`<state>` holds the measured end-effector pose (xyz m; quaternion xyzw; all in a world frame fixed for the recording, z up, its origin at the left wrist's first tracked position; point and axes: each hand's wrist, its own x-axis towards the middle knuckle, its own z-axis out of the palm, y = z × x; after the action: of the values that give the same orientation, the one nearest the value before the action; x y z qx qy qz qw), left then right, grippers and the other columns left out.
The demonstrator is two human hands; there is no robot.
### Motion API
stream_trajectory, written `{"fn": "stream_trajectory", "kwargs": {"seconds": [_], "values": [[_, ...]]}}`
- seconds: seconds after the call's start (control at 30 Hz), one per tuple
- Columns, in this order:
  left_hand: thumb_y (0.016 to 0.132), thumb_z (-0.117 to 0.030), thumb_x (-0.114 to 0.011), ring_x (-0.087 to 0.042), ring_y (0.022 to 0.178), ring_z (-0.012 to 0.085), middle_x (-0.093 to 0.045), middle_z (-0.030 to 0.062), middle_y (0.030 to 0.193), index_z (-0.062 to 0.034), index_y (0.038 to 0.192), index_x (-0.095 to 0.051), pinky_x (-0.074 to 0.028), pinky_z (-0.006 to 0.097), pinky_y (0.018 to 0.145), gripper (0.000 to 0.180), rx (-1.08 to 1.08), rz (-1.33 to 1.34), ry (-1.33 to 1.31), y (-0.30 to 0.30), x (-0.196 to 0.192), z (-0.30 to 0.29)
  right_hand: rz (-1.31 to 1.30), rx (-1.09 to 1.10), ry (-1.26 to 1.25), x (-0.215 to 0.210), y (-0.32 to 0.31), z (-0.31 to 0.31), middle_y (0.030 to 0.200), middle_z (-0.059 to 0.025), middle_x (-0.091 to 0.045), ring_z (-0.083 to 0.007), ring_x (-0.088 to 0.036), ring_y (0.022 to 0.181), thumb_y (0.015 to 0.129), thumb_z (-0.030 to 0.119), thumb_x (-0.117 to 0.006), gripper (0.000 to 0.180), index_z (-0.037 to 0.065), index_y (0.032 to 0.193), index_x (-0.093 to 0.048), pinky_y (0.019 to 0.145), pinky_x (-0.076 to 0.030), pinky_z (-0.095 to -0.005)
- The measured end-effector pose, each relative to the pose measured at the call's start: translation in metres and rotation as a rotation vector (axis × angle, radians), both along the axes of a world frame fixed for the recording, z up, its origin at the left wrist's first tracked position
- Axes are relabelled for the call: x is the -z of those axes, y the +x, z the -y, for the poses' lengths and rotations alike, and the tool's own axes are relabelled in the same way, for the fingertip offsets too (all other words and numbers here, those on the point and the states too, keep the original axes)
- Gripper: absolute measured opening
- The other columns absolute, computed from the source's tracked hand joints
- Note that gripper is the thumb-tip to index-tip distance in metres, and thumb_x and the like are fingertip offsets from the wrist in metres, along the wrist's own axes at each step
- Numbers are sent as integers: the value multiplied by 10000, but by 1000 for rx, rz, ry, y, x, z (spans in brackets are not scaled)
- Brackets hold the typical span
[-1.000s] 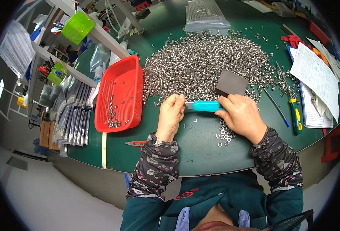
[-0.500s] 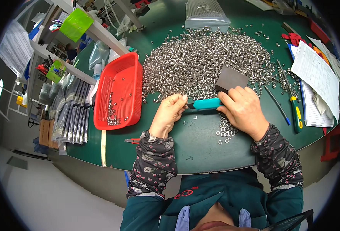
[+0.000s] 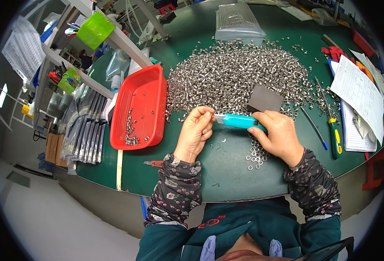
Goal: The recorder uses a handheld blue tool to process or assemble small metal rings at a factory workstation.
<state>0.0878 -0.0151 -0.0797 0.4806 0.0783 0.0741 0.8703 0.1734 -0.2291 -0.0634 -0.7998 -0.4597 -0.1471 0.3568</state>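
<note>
My right hand [image 3: 279, 134] is closed round the handle of a teal utility knife [image 3: 239, 121], its blade pointing left. In my left hand [image 3: 195, 134] thumb and forefinger pinch a small metal ring [image 3: 213, 115], mostly hidden by the fingertips, right at the tip of the blade. Behind both hands spreads a big heap of small shiny metal rings [image 3: 240, 71]. A dark grey block [image 3: 265, 99] sits at the heap's near edge. Several loose rings [image 3: 257, 154] lie flat below my right hand, and thin curled shavings [image 3: 223, 140] are on the green table between the hands.
Left of the heap stands a red plastic basket [image 3: 142, 104] with some rings inside. A small red cutter [image 3: 153, 163] lies near my left forearm. To the right are a pen [image 3: 314, 128], a yellow-green screwdriver [image 3: 335, 139] and papers [image 3: 359, 93]. Bagged parts [image 3: 240, 21] lie at the back.
The knife has turned slightly, so its blade shows bright now and the handle slopes down to the right. Both hands stay close together; the whole view has shifted a little.
</note>
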Motion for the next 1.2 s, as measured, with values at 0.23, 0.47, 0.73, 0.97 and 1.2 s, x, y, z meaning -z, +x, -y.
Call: {"fn": "stream_trajectory", "kwargs": {"seconds": [0.23, 0.47, 0.73, 0.97, 1.2], "values": [[888, -122, -530, -329, 485, 9, -529, 21, 778, -51, 983, -533, -258, 136, 381, 119, -3, 1, -42, 0, 6, -4, -96, -27, 6, 2, 0, -1, 659, -96, -559, -272, -577, 630, 746, 245, -637, 227, 55, 861, -592, 540, -437, -379], [906, -95, -482, -331, 501, 32, -535, 46, 828, -70, 1010, -523, -261, 151, 394, 115, 42, 81, -116, 2, 3, -1, -236, -22, -20, 3, 0, -1, 713, -111, -597, -291, -591, 657, 768, 280, -608, 249, 48, 860, -599, 557, -446, -390], [885, -73, -518, -326, 501, 31, -535, 31, 821, -57, 977, -526, -264, 154, 393, 94, -73, 46, 106, 3, 6, 1, -345, -36, -70, 2, 0, -1, 711, -125, -602, -312, -590, 642, 778, 308, -594, 273, 48, 859, -604, 562, -447, -404], [883, -100, -533, -319, 485, 27, -546, 16, 798, -41, 953, -540, -265, 155, 391, 91, -21, 137, 40, 2, 8, 2, -494, -95, -85, 5, 2, -2, 675, -140, -596, -315, -585, 619, 800, 329, -574, 293, 52, 885, -621, 564, -443, -396], [884, -126, -538, -329, 475, 24, -539, 20, 780, -32, 942, -550, -267, 152, 394, 112, -27, 160, 44, 2, 13, 2, -580, -148, -107, 6, 3, -1, 658, -150, -591, -321, -582, 621, 818, 323, -558, 291, 50, 893, -625, 578, -444, -397]]}}
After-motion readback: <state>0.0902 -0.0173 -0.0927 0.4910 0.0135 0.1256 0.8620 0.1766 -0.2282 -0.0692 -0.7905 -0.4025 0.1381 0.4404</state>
